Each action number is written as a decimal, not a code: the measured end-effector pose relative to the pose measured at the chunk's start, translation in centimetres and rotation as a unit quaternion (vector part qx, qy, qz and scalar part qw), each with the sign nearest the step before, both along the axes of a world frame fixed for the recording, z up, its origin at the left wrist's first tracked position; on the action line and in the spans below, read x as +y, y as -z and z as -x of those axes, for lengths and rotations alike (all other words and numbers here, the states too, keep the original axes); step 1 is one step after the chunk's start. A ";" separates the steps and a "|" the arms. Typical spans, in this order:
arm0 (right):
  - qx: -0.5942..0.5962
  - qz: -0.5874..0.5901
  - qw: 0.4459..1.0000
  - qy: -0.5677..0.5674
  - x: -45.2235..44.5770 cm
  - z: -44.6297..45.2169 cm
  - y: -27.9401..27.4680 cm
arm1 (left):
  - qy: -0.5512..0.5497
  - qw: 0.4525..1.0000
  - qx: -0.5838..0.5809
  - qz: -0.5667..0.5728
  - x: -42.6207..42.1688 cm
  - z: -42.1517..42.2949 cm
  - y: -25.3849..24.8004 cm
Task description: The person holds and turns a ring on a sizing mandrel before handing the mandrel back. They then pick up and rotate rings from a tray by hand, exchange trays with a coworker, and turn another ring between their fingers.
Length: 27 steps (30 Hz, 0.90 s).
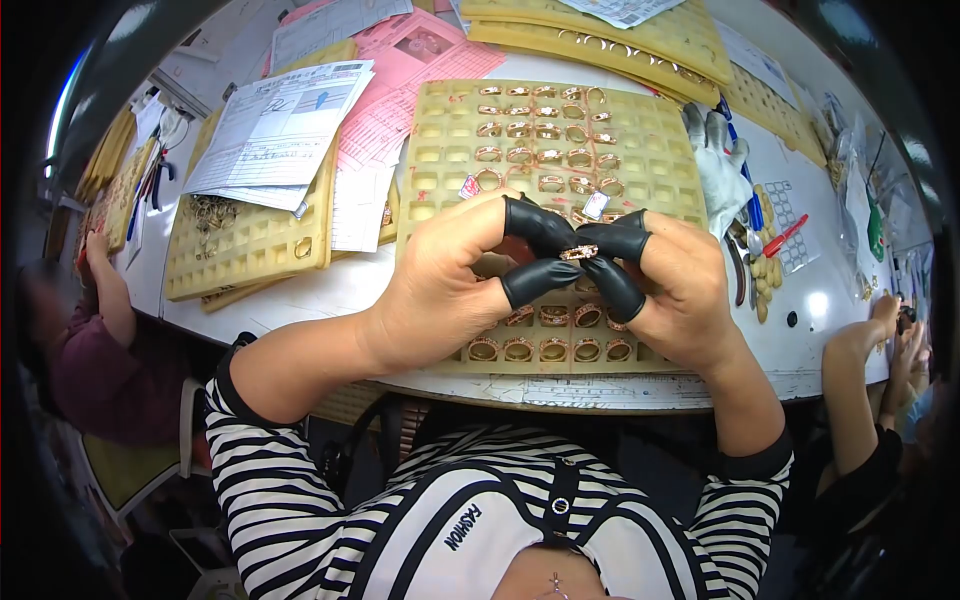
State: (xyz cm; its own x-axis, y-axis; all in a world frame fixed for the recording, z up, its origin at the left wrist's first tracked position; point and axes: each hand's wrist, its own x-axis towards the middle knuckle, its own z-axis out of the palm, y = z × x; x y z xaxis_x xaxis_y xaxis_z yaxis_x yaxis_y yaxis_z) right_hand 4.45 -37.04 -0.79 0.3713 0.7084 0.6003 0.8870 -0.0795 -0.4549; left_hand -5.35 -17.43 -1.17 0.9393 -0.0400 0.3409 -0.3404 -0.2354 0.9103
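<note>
A gold-coloured ring with small stones (579,253) is pinched between the fingertips of both hands, above the middle of a yellow tray (430,190). Black finger covers sit on the thumb and forefinger of my left hand (460,260) and of my right hand (675,270). Both hands are closed on the ring, which their fingertips partly hide. Beneath them, the tray's square slots hold rows of similar rings, at the back (547,131) and near the front edge (554,349). A small white tag (595,205) shows just behind my fingers.
Papers (280,130) lie on a second yellow tray (310,250) at left. More trays (600,50) are stacked at the back. A white glove (718,165), pliers (738,265) and a red pen (785,236) lie at right. Other people sit at both sides.
</note>
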 end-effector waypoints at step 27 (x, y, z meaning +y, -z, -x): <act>0.155 -0.005 0.988 0.011 0.1 0.5 -0.4 | 0.120 0.916 0.220 0.313 0.3 0.0 -0.7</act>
State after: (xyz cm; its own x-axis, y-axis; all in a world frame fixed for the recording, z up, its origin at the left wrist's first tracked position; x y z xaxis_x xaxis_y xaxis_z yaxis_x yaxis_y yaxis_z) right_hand 3.91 -36.95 -0.37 0.5535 0.6925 0.4628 0.7035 -0.0912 -0.7049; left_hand -5.36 -17.15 -0.47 0.9810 -0.1894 -0.0413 0.1178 0.4131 0.9031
